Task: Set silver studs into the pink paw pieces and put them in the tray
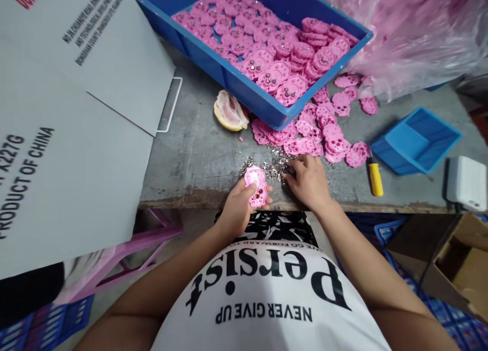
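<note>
My left hand [238, 206] is closed around a pink plastic plate [255, 184] with a scalloped edge and small holes, thumb on its face, just above the table's front edge. To its right, my right hand [309, 180] rests on the table with curled fingers at a scattered heap of small shiny metal pieces [275, 164]. Whether a piece sits between those fingertips is too small to make out. Just beyond the heap lie loose pink plates [303, 146] of the same kind, some overlapping.
A large blue bin [213, 66] holds rows and stacks of pink plates with metal bits on them. Nearby are a cut citrus fruit [231, 112], a yellow-handled tool [375, 179], a small blue box [415, 142], a white device [467, 183] and a big carton [76, 152] at left.
</note>
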A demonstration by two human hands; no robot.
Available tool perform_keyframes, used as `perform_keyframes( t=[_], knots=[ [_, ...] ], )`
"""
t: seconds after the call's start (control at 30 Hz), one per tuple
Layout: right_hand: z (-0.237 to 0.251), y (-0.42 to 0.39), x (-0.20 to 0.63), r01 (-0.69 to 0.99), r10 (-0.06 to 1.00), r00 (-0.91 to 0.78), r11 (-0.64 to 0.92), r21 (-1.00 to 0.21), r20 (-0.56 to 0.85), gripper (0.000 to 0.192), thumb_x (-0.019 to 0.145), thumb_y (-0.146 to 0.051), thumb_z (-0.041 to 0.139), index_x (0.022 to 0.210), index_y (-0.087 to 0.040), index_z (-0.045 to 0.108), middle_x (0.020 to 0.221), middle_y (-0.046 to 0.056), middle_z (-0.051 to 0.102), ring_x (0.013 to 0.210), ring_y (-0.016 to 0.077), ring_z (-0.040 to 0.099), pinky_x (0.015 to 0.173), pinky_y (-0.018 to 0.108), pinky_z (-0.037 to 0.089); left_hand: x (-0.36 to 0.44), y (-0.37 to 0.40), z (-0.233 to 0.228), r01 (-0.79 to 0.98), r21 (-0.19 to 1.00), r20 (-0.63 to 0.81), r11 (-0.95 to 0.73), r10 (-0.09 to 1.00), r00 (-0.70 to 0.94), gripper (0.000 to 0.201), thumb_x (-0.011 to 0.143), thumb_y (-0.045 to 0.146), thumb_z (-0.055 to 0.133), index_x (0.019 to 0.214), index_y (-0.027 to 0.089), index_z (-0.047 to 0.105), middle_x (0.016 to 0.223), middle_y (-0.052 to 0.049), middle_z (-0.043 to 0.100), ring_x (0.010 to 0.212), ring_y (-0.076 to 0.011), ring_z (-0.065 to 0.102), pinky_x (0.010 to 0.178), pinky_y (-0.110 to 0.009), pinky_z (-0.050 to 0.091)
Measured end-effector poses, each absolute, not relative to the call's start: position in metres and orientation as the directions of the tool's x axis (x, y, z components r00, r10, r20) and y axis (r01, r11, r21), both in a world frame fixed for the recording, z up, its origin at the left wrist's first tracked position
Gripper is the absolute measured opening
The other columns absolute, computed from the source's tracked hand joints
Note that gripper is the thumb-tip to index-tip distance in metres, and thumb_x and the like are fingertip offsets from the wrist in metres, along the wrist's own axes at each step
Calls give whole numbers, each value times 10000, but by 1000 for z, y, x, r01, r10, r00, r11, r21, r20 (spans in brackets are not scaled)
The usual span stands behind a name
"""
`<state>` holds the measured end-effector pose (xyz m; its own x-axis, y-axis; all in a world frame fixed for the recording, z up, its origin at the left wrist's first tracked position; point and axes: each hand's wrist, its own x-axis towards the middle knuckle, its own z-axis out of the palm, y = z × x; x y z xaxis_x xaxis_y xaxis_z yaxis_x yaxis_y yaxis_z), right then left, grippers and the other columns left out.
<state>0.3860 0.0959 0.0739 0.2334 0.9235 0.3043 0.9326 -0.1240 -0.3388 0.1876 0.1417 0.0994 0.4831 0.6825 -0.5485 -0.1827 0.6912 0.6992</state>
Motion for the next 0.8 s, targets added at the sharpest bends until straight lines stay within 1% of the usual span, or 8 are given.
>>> perform_keyframes(
  t=[0.07,0.13,0.2,0.3,0.4,0.47,0.63,0.8],
  knots=[
    [68,105,392,962,944,187,-121,-245,271,147,924,-215,599,900,-175,739,955,158,643,938,324,522,819,475,458,186,141,100,-163,699,-557,696,674,485,338,829,295,672,1135,178,593,904,-71,758,660,-169,662,624,-304,486],
    [65,108,392,966,942,165,-96,-238,292,188,939,-198,573,833,-196,729,899,135,635,899,303,516,790,445,450,185,141,101,-149,705,-559,693,673,485,350,816,304,673,1133,175,596,898,-79,764,656,-173,659,617,-306,482],
    [66,107,393,948,922,202,-99,-301,332,182,946,-232,591,829,-215,729,891,113,643,894,289,529,782,423,450,184,142,101,-142,711,-556,689,675,485,333,808,305,673,1106,174,601,891,-79,763,657,-172,658,616,-307,484],
    [70,103,395,872,894,303,-120,-474,329,139,924,-286,644,831,-224,727,882,85,675,891,271,575,794,398,457,184,143,102,-130,723,-550,679,678,487,299,807,306,675,1063,169,601,875,-77,755,660,-171,659,612,-308,492],
    [74,103,397,708,890,405,-160,-688,210,132,879,-295,655,790,-210,701,815,52,693,763,218,589,752,356,456,186,147,103,-106,738,-541,666,679,496,300,804,309,687,1053,166,600,864,-72,747,653,-166,656,599,-301,494],
    [74,105,398,580,875,469,-203,-789,120,144,849,-320,648,769,-205,681,753,24,681,672,180,552,701,324,436,189,150,104,-90,750,-534,656,680,502,309,794,298,699,1054,165,600,858,-69,744,645,-161,654,591,-295,494],
    [80,108,393,340,832,555,-221,-914,6,219,775,-403,687,729,-189,675,635,-16,611,592,132,458,608,284,354,196,156,109,-76,787,-497,613,701,511,308,809,263,675,1085,157,591,885,-74,751,653,-155,657,591,-290,506],
    [97,105,375,-43,860,468,-207,-977,-203,317,712,-481,769,721,-176,683,702,13,689,502,85,344,504,261,241,204,148,108,-87,881,-373,465,796,476,340,774,201,708,1086,168,578,911,-50,738,691,-144,656,617,-281,530]
  ],
)
